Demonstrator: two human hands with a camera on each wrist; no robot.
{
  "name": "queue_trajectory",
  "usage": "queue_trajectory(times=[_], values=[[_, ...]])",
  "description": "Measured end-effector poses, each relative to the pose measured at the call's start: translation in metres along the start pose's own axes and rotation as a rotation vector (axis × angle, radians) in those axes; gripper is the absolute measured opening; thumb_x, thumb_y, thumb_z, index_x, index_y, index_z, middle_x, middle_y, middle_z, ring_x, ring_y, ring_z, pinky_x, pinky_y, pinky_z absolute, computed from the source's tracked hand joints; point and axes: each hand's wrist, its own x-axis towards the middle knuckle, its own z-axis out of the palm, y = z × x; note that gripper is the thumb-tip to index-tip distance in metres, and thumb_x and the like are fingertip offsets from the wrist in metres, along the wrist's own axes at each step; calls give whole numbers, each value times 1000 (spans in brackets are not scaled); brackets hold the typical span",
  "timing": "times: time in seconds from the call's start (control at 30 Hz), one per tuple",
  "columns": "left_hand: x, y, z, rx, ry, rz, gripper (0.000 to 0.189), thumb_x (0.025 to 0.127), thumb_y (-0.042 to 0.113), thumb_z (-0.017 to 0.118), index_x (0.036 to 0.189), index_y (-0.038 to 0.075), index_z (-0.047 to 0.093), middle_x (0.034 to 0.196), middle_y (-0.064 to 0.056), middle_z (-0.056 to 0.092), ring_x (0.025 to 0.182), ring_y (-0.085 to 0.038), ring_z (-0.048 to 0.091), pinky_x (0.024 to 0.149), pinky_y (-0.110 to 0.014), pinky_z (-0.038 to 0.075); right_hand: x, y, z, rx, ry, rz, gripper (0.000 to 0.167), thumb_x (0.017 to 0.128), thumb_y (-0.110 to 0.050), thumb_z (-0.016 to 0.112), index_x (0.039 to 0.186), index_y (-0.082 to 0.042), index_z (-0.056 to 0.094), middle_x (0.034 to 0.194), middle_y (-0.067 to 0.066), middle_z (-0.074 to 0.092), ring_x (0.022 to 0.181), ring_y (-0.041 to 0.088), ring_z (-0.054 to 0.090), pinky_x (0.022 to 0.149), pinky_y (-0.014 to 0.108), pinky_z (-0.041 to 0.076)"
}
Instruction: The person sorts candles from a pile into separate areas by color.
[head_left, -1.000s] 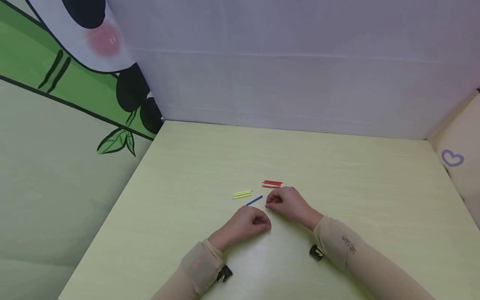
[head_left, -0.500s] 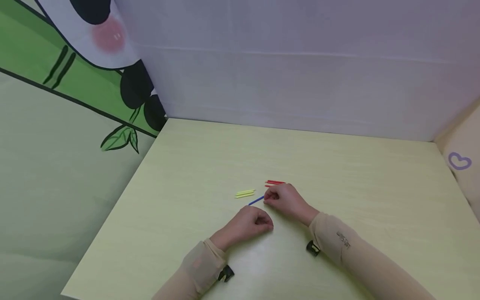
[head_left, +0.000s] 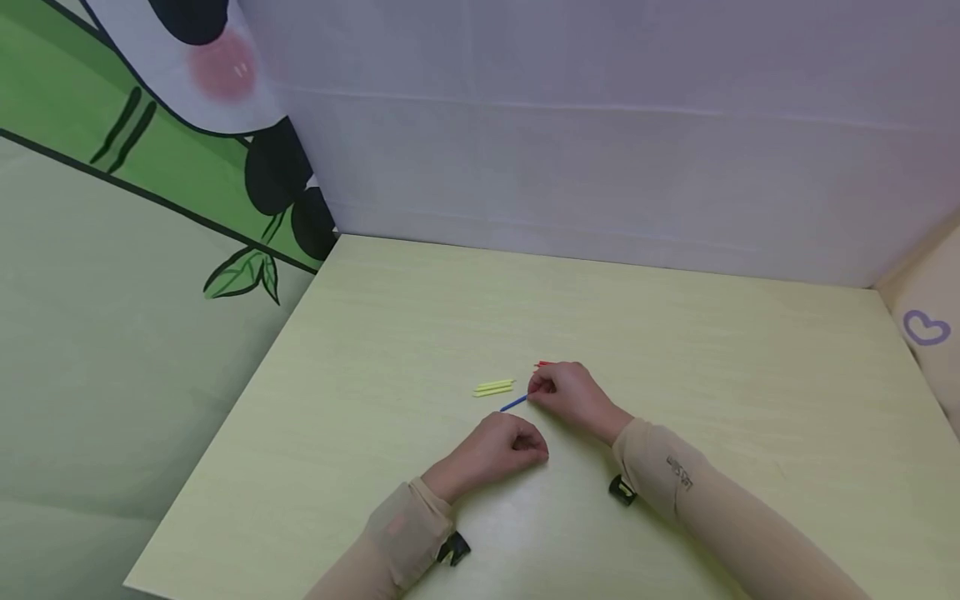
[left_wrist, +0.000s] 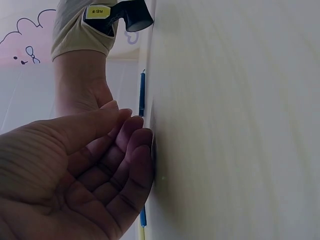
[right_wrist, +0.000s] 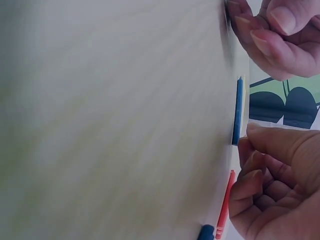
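Observation:
Just right of the yellow candles, a thin blue candle (head_left: 513, 403) lies slanted on the table. My right hand (head_left: 573, 400) has its thumb and index finger pinching that candle's right end, which they cover; the right wrist view shows the fingertips (right_wrist: 242, 143) there. Lower left of it, my left hand (head_left: 491, 450) rests near the table, fingers loosely curled and thumb near the index finger, holding nothing visible. Several yellow candles (head_left: 493, 388) lie side by side. Red candles (head_left: 546, 364) are partly hidden behind the right hand. A second blue candle (right_wrist: 205, 233) shows low in the right wrist view.
The pale wooden table (head_left: 675, 333) ends at a light cloth wall (head_left: 585, 183) behind. A printed cloth (head_left: 150, 350) hangs along the left edge, and another panel (head_left: 926, 367) stands at the right.
My right hand has moved slightly left to the blue candle's end and now hides more of the red candles. The left hand stays in place; the head view shifts a little.

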Motion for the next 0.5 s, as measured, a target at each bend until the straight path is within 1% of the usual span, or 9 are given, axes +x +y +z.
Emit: queue_trajectory(times=[0.03, 0.07, 0.1, 0.23, 0.33, 0.4, 0.5], values=[[0, 0, 0, -1, 1, 0, 8, 87, 7, 70, 83, 11, 75, 73, 9, 69, 68, 1, 55, 68, -19, 45, 1, 0, 0, -2, 0, 0, 6, 85, -6, 73, 81, -8, 70, 69, -8, 62, 94, 20, 66, 91, 38, 47], [0, 0, 0, -1, 1, 1, 8, 87, 7, 70, 83, 11, 75, 73, 9, 69, 68, 1, 55, 68, -19, 45, 1, 1, 1, 1, -3, 2, 5, 85, -6, 73, 81, -8, 70, 70, -7, 63, 91, 19, 66, 90, 38, 48], [0, 0, 0, -2, 0, 3, 8, 87, 7, 70, 83, 11, 75, 73, 9, 69, 68, 1, 55, 68, -19, 45, 2, 1, 1, -3, -1, -1, 5, 85, -5, 73, 81, -8, 70, 70, -7, 63, 90, 18, 66, 90, 38, 48], [-1, -1, 1, -7, -1, 2, 8, 88, 7, 70, 83, 12, 75, 73, 11, 69, 70, 1, 56, 70, -19, 45, 4, 2, 2, -1, -16, 16, 5, 84, -6, 74, 82, -8, 70, 71, -6, 64, 77, 11, 62, 79, 32, 49], [-1, -2, 1, -4, 0, -1, 8, 88, 9, 70, 82, 13, 75, 73, 13, 68, 70, 2, 56, 70, -18, 46, 4, 1, 2, -9, -26, 14, 5, 84, -6, 74, 82, -7, 70, 71, -6, 64, 72, 7, 60, 75, 30, 49], [0, -2, 1, 2, 2, 4, 8, 88, 9, 71, 82, 13, 75, 73, 13, 68, 70, 2, 56, 70, -18, 46, 4, 1, 2, -15, -27, 5, 5, 84, -5, 74, 81, -7, 70, 70, -6, 64, 71, 7, 60, 78, 32, 50], [-1, -3, 0, 7, 6, 12, 8, 87, 8, 71, 82, 12, 74, 72, 13, 68, 69, 2, 56, 69, -18, 46, 4, -1, 2, -28, -29, -5, 5, 83, -5, 74, 81, -7, 70, 70, -5, 64, 71, 7, 60, 80, 33, 50]])
